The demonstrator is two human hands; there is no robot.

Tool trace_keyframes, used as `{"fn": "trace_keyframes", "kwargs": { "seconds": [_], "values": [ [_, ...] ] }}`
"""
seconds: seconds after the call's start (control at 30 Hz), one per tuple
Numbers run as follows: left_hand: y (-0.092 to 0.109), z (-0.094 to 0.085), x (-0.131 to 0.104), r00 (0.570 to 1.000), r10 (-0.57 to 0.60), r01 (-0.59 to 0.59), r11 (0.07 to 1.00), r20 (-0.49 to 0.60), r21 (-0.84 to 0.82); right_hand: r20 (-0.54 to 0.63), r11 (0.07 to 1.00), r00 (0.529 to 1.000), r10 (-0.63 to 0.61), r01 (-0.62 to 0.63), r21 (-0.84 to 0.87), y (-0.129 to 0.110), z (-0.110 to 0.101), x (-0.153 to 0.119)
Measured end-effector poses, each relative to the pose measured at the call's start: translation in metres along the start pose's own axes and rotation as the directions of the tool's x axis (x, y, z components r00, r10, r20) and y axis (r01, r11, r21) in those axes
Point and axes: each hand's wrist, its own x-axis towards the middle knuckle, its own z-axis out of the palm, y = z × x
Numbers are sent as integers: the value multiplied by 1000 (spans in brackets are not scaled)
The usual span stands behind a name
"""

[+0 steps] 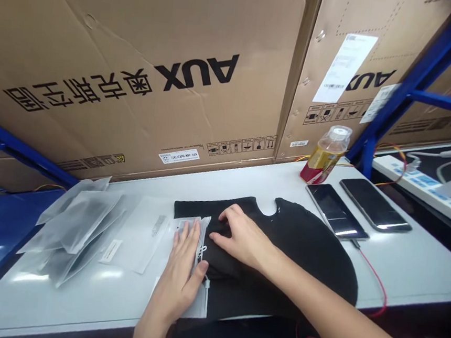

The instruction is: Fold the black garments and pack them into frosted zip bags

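Black fabric with a curved notch in its far edge lies spread on the white table. My left hand rests flat with its fingers stretched out on a translucent zip bag, which overlaps the fabric's left side. A small white looped item shows beside the fingers. Just right of the bag, my right hand is over the fabric, its thumb and fingers apart and slightly curled, with nothing visible between them.
Several translucent bags are piled at the left. A capped bottle, two dark phones and a red cable are at the right. Large cartons stand behind the table, with blue metal frames and a power strip further right.
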Motion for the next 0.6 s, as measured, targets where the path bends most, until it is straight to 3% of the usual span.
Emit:
{"fn": "trace_keyframes", "kwargs": {
  "seconds": [0.1, 0.27, 0.33, 0.47, 0.6],
  "values": [
    [0, 1, 0, 1000, 7, -7, 1000, -5, -2, -7, 1000, 1000, -3, 3, -22, -3, 1, -1],
    [1, 0, 0, 1000, 15, -15, 999, -11, -33, 158, 984, 972, -176, 179, -3, -4, -11, 7],
    [1, -1, 1, 1000, 26, -26, 999, -3, -40, 179, 986, 972, -151, 160, -37, -5, -9, 12],
    [3, -3, 1, 996, 84, -83, 996, 15, -28, 111, 985, 994, -4, 24, -173, -13, 6, 19],
    [6, -5, -1, 999, 34, -33, 999, 16, -36, 80, 974, 996, -49, 66, -216, -18, 12, 17]
  ]
}}
